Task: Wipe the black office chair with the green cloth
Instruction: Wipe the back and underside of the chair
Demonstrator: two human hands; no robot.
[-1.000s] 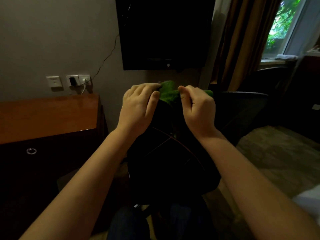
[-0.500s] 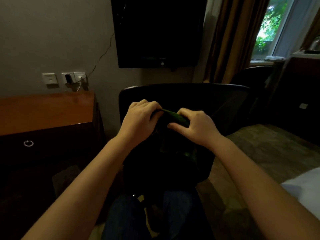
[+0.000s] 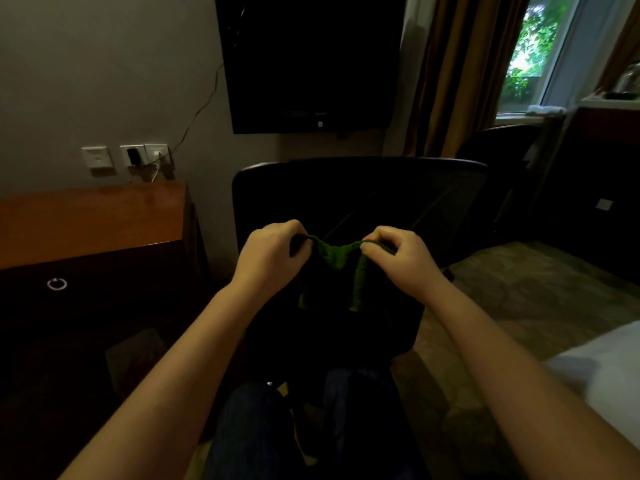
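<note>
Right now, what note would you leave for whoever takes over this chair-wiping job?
The left hand and the right hand each pinch a top end of the green cloth.
It hangs between them in front of the black office chair, apparently not touching it.
Done: no wiping that shows.
Left: press the cloth to the chair and wipe.

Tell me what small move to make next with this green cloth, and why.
Probably lower the green cloth onto the black office chair and begin wiping: left hand and right hand each pinch its top edge, so it hangs bunched between them.
</note>
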